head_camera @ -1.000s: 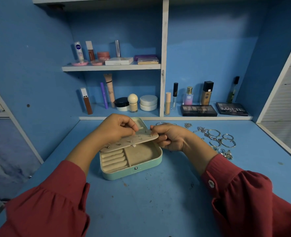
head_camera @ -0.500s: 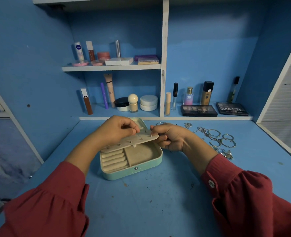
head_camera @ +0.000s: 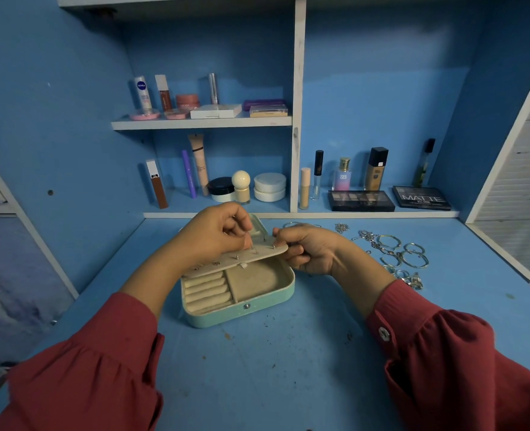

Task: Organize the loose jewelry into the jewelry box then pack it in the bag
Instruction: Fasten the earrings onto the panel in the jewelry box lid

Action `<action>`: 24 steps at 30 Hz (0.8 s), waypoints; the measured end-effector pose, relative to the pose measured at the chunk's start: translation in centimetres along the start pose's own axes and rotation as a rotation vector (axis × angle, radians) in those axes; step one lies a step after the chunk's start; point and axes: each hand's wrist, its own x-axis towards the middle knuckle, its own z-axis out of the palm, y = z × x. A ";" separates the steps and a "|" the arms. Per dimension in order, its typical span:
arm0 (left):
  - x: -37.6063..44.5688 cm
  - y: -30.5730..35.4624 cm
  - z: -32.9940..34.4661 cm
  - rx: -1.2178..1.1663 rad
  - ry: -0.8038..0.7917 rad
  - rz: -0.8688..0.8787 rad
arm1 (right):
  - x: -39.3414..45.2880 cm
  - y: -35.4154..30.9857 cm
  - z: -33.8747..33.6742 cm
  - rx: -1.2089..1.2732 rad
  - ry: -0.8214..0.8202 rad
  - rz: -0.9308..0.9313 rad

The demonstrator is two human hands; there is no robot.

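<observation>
The scene is dim and even, washed in a cool blue cast. Soft light falls from above the jewelry box, leaving only faint shadows beneath it. No glare shows. Near the box, detail is sharp; towards the frame edges, the wide lens bends the shelf uprights and smears the red sleeves.

Jewelry box sits open mid-tabletop, earring panel held over it between both hands. Loose rings and chains lie to its right. Cosmetics line the shelves behind.
</observation>
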 end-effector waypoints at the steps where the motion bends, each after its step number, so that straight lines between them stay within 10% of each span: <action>1: 0.0 0.0 0.0 0.004 -0.002 0.005 | -0.1 0.0 0.0 0.000 -0.001 -0.001; 24: 0.0 2.2 0.5 0.666 -0.102 0.225 | 0.0 0.0 -0.2 -0.038 -0.028 -0.018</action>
